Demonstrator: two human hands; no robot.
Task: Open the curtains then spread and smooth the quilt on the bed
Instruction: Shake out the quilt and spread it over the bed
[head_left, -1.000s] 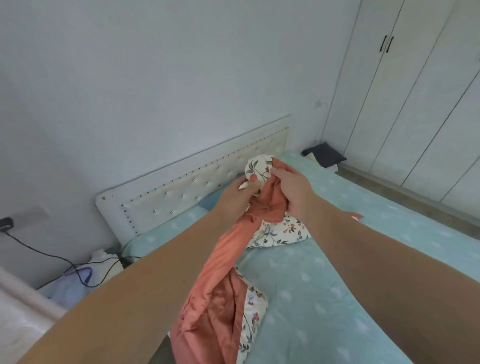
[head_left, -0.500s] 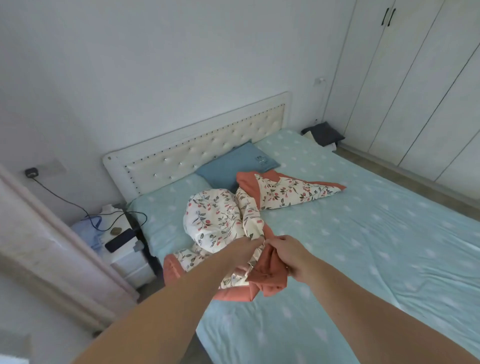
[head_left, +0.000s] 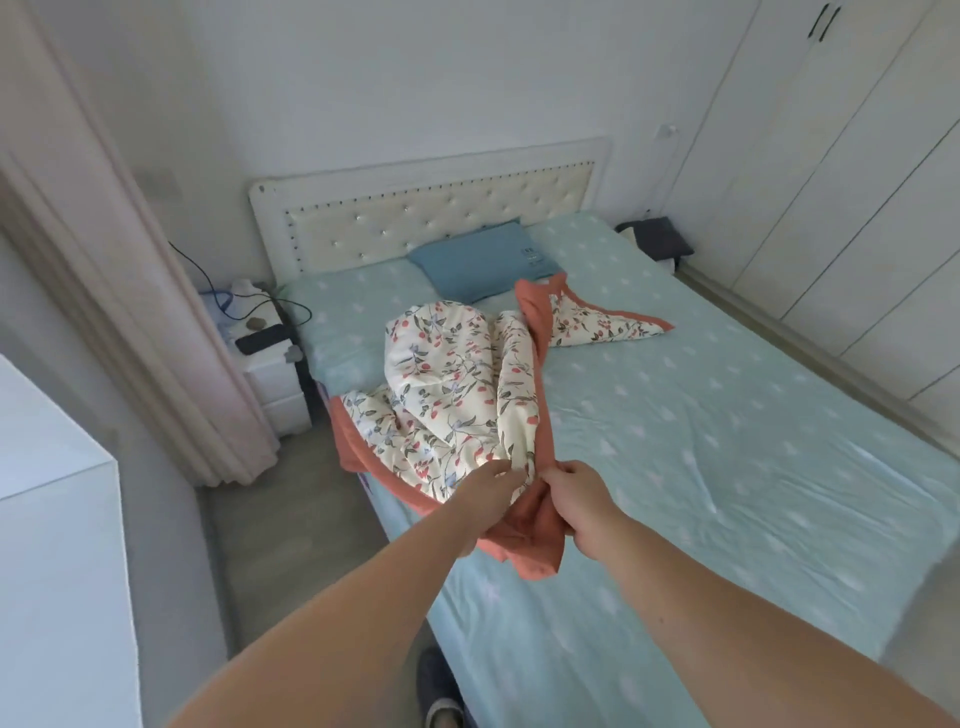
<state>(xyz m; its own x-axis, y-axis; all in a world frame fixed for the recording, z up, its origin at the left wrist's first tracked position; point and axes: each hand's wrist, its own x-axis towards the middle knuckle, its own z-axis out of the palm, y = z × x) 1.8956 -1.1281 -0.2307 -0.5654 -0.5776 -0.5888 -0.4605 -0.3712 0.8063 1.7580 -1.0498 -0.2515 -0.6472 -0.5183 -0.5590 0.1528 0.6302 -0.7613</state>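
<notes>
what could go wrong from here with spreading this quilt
1. Both hands, left hand and right hand, pinch the quilt close together at one bunched spot, so a pull may drag it as a twisted lump rather than open it.
2. One quilt edge hangs off the bed side near the nightstand; a flick could sweep the small things and cables there.

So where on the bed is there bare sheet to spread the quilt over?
The sheet lies bare right of the quilt, toward the wardrobe, and at the foot. Crowded: the near-left side, where the quilt is bunched, both hands gripping its edge; pillow at the headboard.
</notes>
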